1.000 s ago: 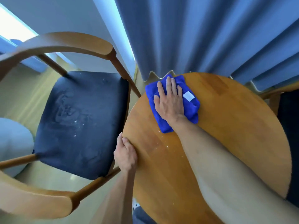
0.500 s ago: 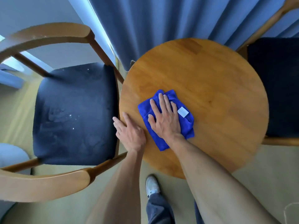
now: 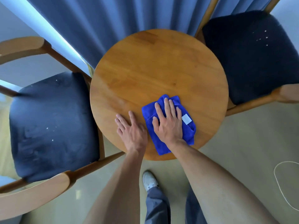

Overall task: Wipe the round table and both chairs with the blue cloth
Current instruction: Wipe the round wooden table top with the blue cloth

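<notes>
Head view: we are seeing the right hand lying flat on the blue cloth, fingers straight, released, cloth spreading beneath them at the table near edge. Left hand is resting flat beside it, fingers released, on bare wood.

A second ago the right hand pressed the blue cloth flat at the far left rim of the counter, close to the curtain; now hand and cloth lie at the near edge, right of the middle. The left hand, which then gripped the counter's left rim beside the left chair, has come up onto the top and rests flat just beside the cloth. The view has swung right and pulled back, so the right chair and a shoe on the floor now show.
</notes>
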